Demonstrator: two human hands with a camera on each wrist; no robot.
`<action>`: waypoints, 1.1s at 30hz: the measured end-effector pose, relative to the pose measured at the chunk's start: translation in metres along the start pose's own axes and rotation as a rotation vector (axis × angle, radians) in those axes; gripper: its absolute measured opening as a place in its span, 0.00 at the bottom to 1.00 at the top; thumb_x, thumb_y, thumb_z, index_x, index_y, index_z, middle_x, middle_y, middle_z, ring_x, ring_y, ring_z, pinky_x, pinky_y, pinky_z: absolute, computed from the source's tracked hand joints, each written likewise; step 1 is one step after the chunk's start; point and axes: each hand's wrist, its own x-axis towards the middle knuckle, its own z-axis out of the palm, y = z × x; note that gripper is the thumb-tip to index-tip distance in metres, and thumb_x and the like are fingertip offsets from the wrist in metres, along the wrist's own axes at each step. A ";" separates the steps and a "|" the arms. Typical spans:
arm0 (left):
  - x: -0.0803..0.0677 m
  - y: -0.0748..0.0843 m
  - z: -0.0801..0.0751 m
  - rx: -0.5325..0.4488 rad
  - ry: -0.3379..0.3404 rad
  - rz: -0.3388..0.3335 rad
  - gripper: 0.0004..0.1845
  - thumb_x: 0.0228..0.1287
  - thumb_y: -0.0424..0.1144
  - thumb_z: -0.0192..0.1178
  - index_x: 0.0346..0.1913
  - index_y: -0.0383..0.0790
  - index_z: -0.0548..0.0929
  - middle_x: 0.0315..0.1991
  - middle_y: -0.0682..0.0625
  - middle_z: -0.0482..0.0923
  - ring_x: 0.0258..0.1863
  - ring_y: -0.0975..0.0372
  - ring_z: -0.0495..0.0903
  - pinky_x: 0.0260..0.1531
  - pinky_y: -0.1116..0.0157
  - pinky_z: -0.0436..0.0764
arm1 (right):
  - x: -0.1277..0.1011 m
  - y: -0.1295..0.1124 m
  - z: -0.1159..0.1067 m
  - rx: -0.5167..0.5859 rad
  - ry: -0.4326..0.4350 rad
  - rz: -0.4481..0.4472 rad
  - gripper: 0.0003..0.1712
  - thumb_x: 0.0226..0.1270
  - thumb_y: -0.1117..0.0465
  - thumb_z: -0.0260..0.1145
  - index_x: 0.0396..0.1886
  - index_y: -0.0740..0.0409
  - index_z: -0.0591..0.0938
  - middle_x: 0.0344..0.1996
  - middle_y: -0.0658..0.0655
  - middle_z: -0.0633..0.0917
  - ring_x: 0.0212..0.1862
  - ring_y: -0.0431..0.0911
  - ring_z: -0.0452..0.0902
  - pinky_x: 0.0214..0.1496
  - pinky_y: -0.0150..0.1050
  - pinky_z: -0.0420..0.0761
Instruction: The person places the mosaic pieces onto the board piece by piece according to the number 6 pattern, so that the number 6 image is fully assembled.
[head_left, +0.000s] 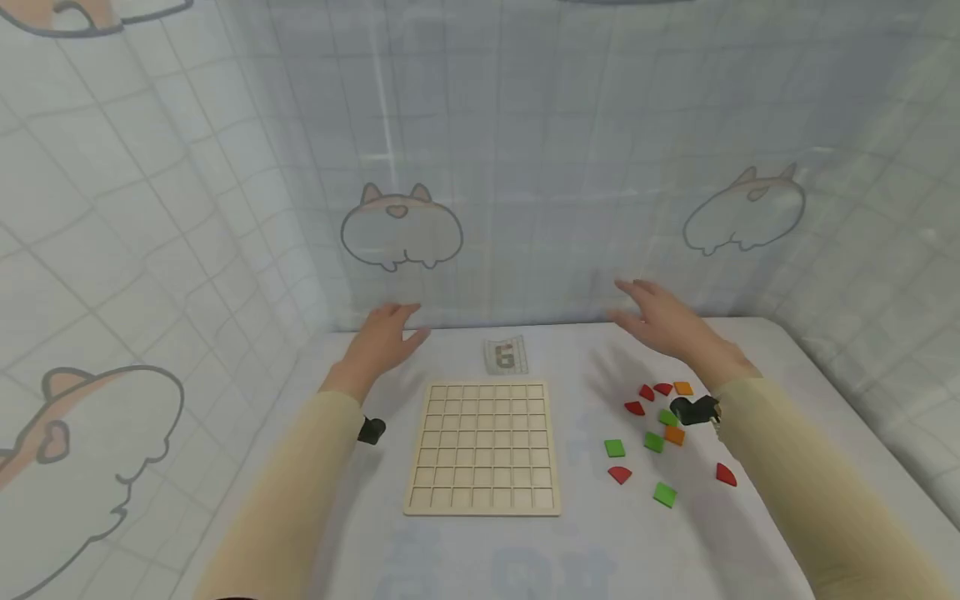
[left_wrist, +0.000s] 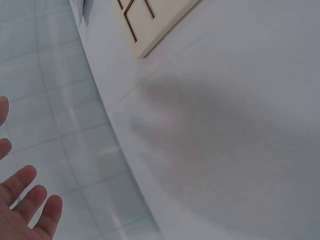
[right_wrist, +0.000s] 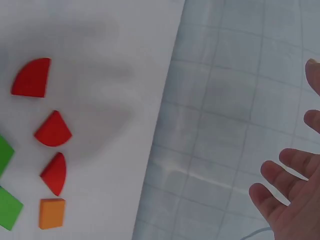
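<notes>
Both hands hover over the far part of the white table, holding nothing. My left hand (head_left: 381, 340) is up beyond the far left corner of a pale wooden grid board (head_left: 482, 510); its fingers are spread loosely in the left wrist view. My right hand (head_left: 660, 321) hangs over the far right side with fingers apart, past a scatter of small flat pieces. Among these are red quarter-circle pieces (right_wrist: 35, 80), green square tiles (head_left: 654, 442) and orange square tiles (right_wrist: 52, 213). The compartments of the board hold no pieces.
A small card (head_left: 506, 356) with a blocky figure on it lies just behind the board, near the far edge of the white table (head_left: 465, 562). Checked curtains (head_left: 525, 167) with cartoon animals hang behind and at both sides.
</notes>
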 end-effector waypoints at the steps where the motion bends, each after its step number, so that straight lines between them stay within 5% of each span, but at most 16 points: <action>1: -0.002 -0.002 0.002 -0.007 0.000 -0.008 0.36 0.72 0.60 0.52 0.76 0.47 0.62 0.72 0.36 0.59 0.71 0.39 0.55 0.66 0.41 0.56 | -0.002 0.001 0.002 0.001 0.001 0.000 0.47 0.71 0.30 0.50 0.79 0.51 0.55 0.75 0.68 0.55 0.74 0.65 0.49 0.67 0.66 0.54; 15: -0.030 -0.008 0.027 -0.106 0.032 -0.013 0.37 0.71 0.62 0.51 0.76 0.47 0.62 0.69 0.37 0.63 0.68 0.42 0.62 0.63 0.43 0.63 | -0.037 0.008 0.031 0.035 0.003 -0.046 0.48 0.68 0.28 0.50 0.77 0.53 0.60 0.72 0.66 0.60 0.71 0.63 0.56 0.65 0.64 0.60; 27: -0.076 -0.006 0.041 -0.212 0.022 -0.079 0.34 0.71 0.56 0.57 0.74 0.47 0.65 0.62 0.41 0.71 0.55 0.49 0.75 0.51 0.48 0.74 | -0.071 0.008 0.063 0.105 -0.022 -0.041 0.49 0.65 0.25 0.50 0.76 0.51 0.63 0.69 0.64 0.65 0.65 0.60 0.67 0.63 0.62 0.66; 33: -0.092 -0.009 0.050 -0.245 0.012 -0.104 0.35 0.70 0.55 0.58 0.75 0.47 0.64 0.61 0.42 0.72 0.54 0.50 0.76 0.50 0.49 0.75 | -0.086 0.011 0.079 0.137 0.000 -0.078 0.40 0.71 0.34 0.54 0.75 0.51 0.66 0.67 0.62 0.68 0.59 0.58 0.74 0.59 0.61 0.70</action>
